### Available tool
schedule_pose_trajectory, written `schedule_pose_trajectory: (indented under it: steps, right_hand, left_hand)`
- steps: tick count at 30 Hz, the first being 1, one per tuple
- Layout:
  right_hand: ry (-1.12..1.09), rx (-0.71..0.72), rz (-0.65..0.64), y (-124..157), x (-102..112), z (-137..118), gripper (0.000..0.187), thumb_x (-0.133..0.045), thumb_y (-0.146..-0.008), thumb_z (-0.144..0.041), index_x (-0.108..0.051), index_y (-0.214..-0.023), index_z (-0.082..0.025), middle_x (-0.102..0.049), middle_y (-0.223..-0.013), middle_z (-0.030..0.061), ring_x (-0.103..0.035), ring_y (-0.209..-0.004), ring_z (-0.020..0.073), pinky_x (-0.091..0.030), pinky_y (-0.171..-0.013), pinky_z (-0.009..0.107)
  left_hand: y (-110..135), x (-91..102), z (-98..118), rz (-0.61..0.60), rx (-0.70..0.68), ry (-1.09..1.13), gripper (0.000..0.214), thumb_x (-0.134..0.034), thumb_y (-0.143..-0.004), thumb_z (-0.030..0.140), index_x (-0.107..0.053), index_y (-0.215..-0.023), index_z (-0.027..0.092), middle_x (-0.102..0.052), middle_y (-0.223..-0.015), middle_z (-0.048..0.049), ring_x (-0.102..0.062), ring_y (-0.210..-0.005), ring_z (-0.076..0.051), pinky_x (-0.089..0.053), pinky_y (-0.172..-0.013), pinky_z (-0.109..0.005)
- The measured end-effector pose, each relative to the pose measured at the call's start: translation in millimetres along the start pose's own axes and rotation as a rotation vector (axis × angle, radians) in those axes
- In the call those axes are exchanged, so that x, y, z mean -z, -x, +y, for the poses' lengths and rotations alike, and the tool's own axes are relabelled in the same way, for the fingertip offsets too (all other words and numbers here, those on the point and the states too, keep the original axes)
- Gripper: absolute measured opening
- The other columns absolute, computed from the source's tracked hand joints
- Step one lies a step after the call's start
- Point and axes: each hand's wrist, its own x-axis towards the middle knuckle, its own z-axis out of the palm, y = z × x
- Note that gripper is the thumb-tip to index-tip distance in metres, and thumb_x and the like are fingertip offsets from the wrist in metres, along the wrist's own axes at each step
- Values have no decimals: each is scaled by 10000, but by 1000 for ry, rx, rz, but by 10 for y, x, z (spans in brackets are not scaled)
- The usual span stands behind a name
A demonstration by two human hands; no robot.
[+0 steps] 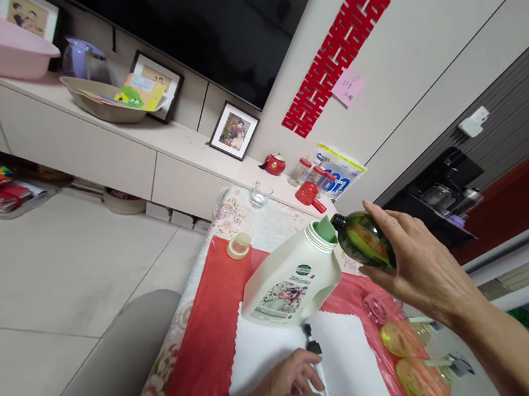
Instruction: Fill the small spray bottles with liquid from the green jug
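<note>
My right hand (415,267) grips a small green bottle (363,239), tipped on its side with its dark neck at the green funnel (327,230) in the mouth of a white detergent jug (292,280). The jug stands upright on the red cloth (207,324). My left hand (289,395) rests on a white sheet (354,389) in front of the jug, fingers curled around the thin tube of a black pump head (312,341). The jug's cream cap (239,246) lies on the red cloth to the left.
Several yellow-green bottles with pump tops (435,389) lie in a row along the table's right side. A small glass (260,194) stands at the table's far end. A low cabinet (101,144) with photo frames, bowls and jars runs behind. A grey chair back (127,351) is at the left.
</note>
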Motion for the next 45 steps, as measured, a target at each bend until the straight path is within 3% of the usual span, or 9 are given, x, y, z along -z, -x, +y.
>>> schedule_pose_trajectory:
  steps: [4,13,24,45]
  right_hand:
    - [4,-7,-10,-10,17,-1,816,-578,-874,-432,-234,-1583,-219,-524,-1303,150,-549,-1062,301,-516,-884,436]
    - [23,-19,-28,-20,41,20,818,-577,-869,-442,-242,-1583,-225,-515,-1328,143,-543,-1085,310,-517,-888,446]
    - [51,0,-18,-25,59,45,825,-584,-873,-483,-261,-1580,-208,-519,-1335,155,-550,-1082,318,-522,-874,440]
    - [86,40,-14,-39,72,65,791,-566,-893,-455,-260,-1581,-209,-508,-1357,152,-536,-1122,321,-518,-891,436]
  left_hand:
    - [36,2,66,-6,2,7,588,-632,-684,155,-521,-1261,144,-648,-1164,-102,-572,-911,-185,-448,-773,-321]
    - [-47,-10,-92,-4,-18,20,582,-642,-680,160,-524,-1250,153,-649,-1131,-90,-579,-873,-180,-446,-740,-321]
    - [6,-6,-12,-17,6,27,580,-653,-681,153,-529,-1247,161,-649,-1135,-85,-573,-879,-177,-435,-758,-317]
    - [-24,-8,-66,-13,2,32,578,-652,-670,153,-534,-1235,173,-653,-1105,-66,-574,-862,-167,-431,-746,-305]
